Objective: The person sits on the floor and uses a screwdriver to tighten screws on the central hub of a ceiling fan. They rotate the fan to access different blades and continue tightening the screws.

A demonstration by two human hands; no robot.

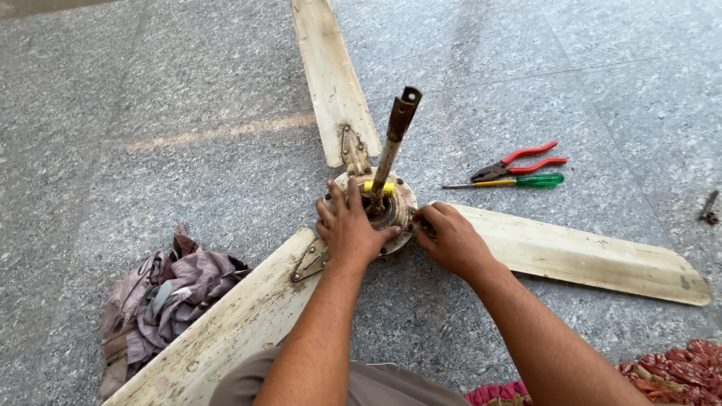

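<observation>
2 hands on the fan hub: left hand spread flat, right hand curled, pinching its rim

Support surface: grey speckled polished stone floor, faint tile seams visible. At centre lies a dismantled old ceiling fan, round metal motor hub with rusty down-rod, three dirty cream blades running to 12, 4 and 8 o'clock. At 2 o'clock from the hub: red-handled pliers, touching a screwdriver with green translucent handle. At 8 o'clock: crumpled pinkish-grey rag, beside the blade. At 3 o'clock, far edge: small dark metal part. At 5 o'clock: red patterned cloth.
</observation>
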